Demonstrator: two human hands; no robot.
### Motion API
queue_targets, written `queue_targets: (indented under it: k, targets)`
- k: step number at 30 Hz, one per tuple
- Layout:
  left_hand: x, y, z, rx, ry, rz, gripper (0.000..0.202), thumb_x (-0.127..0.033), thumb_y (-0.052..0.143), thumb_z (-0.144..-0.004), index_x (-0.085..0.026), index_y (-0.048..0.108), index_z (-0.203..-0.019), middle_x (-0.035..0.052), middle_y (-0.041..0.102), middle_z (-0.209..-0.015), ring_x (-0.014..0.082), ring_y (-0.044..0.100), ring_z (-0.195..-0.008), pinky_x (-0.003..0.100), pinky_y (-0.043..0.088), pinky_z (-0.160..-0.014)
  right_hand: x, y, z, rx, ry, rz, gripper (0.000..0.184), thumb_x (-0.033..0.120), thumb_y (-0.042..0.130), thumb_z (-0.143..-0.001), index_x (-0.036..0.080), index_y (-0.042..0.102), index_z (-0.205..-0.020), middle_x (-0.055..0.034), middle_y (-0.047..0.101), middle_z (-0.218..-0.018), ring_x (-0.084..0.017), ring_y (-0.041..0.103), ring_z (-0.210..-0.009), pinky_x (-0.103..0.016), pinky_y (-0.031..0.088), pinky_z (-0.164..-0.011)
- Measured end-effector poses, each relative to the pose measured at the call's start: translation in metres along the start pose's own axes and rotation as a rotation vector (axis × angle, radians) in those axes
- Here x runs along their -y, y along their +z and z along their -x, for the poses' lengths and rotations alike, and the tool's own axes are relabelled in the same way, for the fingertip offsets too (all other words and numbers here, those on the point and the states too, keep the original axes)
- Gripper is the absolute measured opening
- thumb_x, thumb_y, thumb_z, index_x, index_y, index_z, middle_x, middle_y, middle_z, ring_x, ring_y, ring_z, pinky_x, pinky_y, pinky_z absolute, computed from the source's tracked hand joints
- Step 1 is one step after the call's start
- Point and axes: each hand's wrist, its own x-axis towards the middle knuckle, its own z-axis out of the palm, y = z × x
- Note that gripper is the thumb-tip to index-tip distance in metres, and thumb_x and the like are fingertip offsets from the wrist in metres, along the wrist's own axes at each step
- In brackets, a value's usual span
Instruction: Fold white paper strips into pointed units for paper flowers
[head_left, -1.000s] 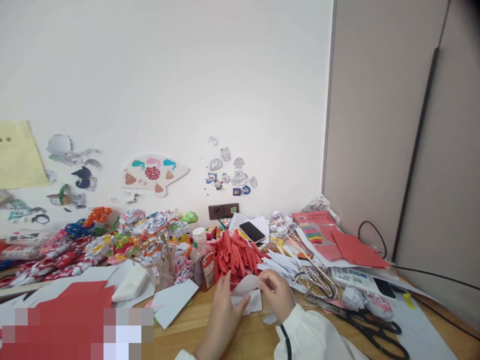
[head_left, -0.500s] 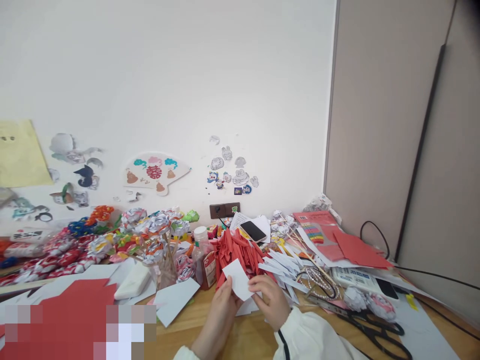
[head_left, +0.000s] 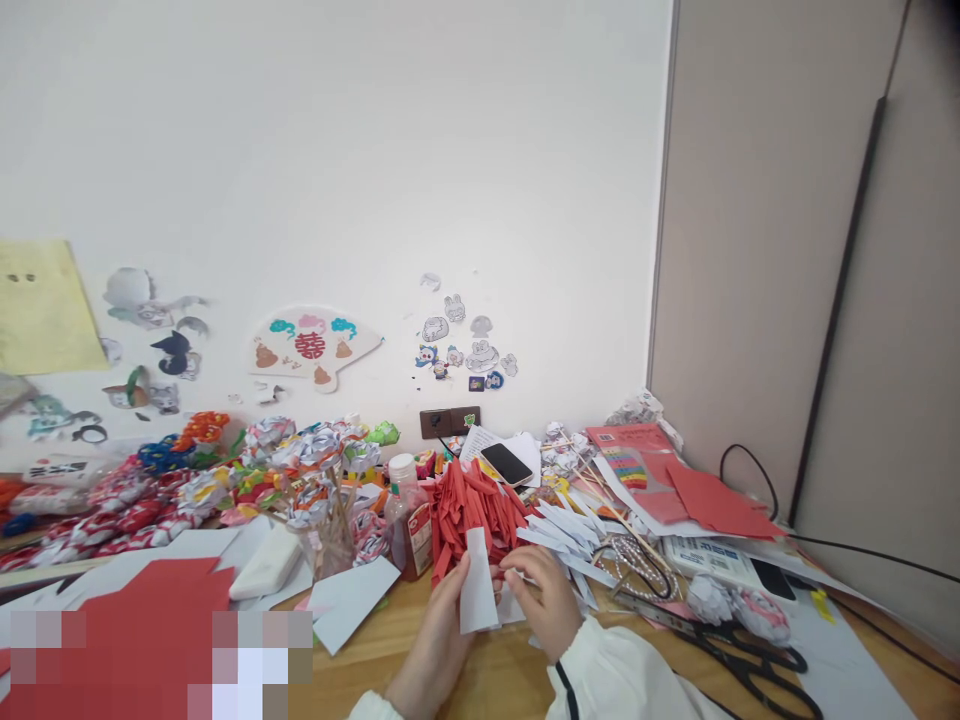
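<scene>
In the head view, we hold a white folded paper [head_left: 475, 592] upright in our left hand [head_left: 439, 632], its thumb pressed on the front with fingers behind, above the middle of the tabletop [head_left: 499, 680] toward its near edge. Our right hand [head_left: 551, 605] has its fingers curled just beside the paper's right edge; we cannot tell whether they pinch anything. Beyond our 2 hands lies a heap of red strips [head_left: 476, 505], with white strips [head_left: 566, 535] to its right and a bottle [head_left: 405, 530] standing just left of it. Behind the heap, toward the far edge, a phone [head_left: 507, 464] lies on some papers. Black-handled scissors [head_left: 754, 655] lie toward the near right corner, and red sheets [head_left: 161, 592] toward the near left corner. A fan-shaped picture [head_left: 315, 347] hangs on the wall [head_left: 480, 150] above.
</scene>
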Motion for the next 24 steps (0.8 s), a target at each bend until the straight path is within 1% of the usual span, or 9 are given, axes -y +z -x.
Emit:
queue_targets:
  k: [3, 6, 8, 12, 16, 18, 20, 22, 24]
  targets:
    - [0.001, 0.001, 0.003, 0.006, -0.016, -0.089, 0.028, -0.038, 0.059, -0.069, -0.013, 0.058, -0.081, 0.0061, 0.066, -0.069, 0.0157, 0.06, -0.054, 0.026, 0.045, -0.052, -0.007, -0.002, -0.003, -0.076, 0.216, -0.117, 0.024, 0.037, 0.046, -0.078, 0.018, 0.06, -0.086, -0.0089, 0.061, -0.088, -0.021, 0.054, -0.085, -0.034, 0.044, -0.073]
    - [0.004, 0.0, 0.006, 0.087, -0.045, -0.175, 0.032, -0.043, 0.054, -0.072, -0.013, 0.056, -0.083, 0.0059, 0.064, -0.068, 0.0142, 0.057, -0.046, 0.024, 0.041, -0.043, -0.011, -0.008, -0.008, 0.024, 0.35, -0.332, 0.035, 0.046, 0.05, -0.074, 0.017, 0.06, -0.09, -0.0102, 0.062, -0.091, -0.023, 0.055, -0.087, -0.035, 0.043, -0.075]
    - [0.008, -0.002, 0.006, 0.143, -0.043, -0.209, 0.033, -0.044, 0.05, -0.074, -0.013, 0.056, -0.083, 0.0051, 0.063, -0.065, 0.0129, 0.056, -0.043, 0.023, 0.039, -0.039, -0.01, -0.011, -0.012, 0.109, 0.417, -0.478, 0.042, 0.05, 0.054, -0.069, 0.017, 0.06, -0.093, -0.0106, 0.062, -0.092, -0.024, 0.056, -0.086, -0.035, 0.044, -0.072]
    - [0.014, -0.004, 0.006, 0.211, -0.036, -0.218, 0.033, -0.045, 0.045, -0.077, -0.014, 0.055, -0.082, 0.0019, 0.06, -0.058, 0.0095, 0.051, -0.036, 0.02, 0.037, -0.037, -0.006, -0.013, -0.014, 0.148, 0.533, -0.722, 0.052, 0.05, 0.064, -0.059, 0.02, 0.058, -0.1, -0.009, 0.06, -0.096, -0.021, 0.057, -0.082, -0.031, 0.045, -0.064]
    - [0.013, 0.0, 0.01, 0.248, -0.07, -0.226, 0.035, -0.048, 0.043, -0.077, -0.014, 0.054, -0.076, -0.0011, 0.056, -0.052, 0.0065, 0.045, -0.031, 0.018, 0.033, -0.033, -0.005, -0.01, -0.013, 0.234, 0.505, -0.862, 0.045, 0.045, 0.068, -0.058, 0.021, 0.059, -0.094, -0.005, 0.06, -0.087, -0.017, 0.057, -0.076, -0.03, 0.044, -0.065]
    - [0.011, 0.001, 0.011, 0.249, -0.093, -0.25, 0.036, -0.05, 0.043, -0.076, -0.015, 0.053, -0.077, -0.0021, 0.055, -0.049, 0.0058, 0.042, -0.029, 0.018, 0.031, -0.032, -0.005, -0.01, -0.014, 0.256, 0.439, -0.874, 0.037, 0.042, 0.069, -0.058, 0.019, 0.059, -0.086, -0.0021, 0.06, -0.074, -0.014, 0.056, -0.066, -0.029, 0.044, -0.063]
    - [0.01, 0.002, 0.012, 0.259, -0.113, -0.288, 0.037, -0.051, 0.043, -0.075, -0.015, 0.053, -0.078, -0.0027, 0.054, -0.047, 0.0058, 0.041, -0.027, 0.018, 0.03, -0.03, -0.005, -0.011, -0.015, 0.245, 0.375, -0.835, 0.03, 0.041, 0.069, -0.058, 0.018, 0.058, -0.074, -0.0006, 0.058, -0.067, -0.012, 0.054, -0.06, -0.028, 0.043, -0.062]
    - [0.009, 0.003, 0.013, 0.274, -0.115, -0.328, 0.039, -0.052, 0.043, -0.075, -0.014, 0.053, -0.079, -0.0022, 0.055, -0.046, 0.0063, 0.042, -0.027, 0.018, 0.03, -0.03, -0.004, -0.013, -0.016, 0.238, 0.339, -0.779, 0.028, 0.041, 0.067, -0.059, 0.017, 0.055, -0.067, -0.0014, 0.058, -0.071, -0.011, 0.053, -0.057, -0.028, 0.043, -0.06]
    - [0.01, 0.004, 0.012, 0.28, -0.107, -0.373, 0.042, -0.053, 0.041, -0.074, -0.014, 0.053, -0.08, -0.0012, 0.056, -0.047, 0.0073, 0.044, -0.027, 0.019, 0.031, -0.03, -0.002, -0.014, -0.016, 0.241, 0.346, -0.746, 0.029, 0.042, 0.066, -0.06, 0.017, 0.052, -0.064, -0.0016, 0.058, -0.073, -0.011, 0.052, -0.054, -0.027, 0.043, -0.058]
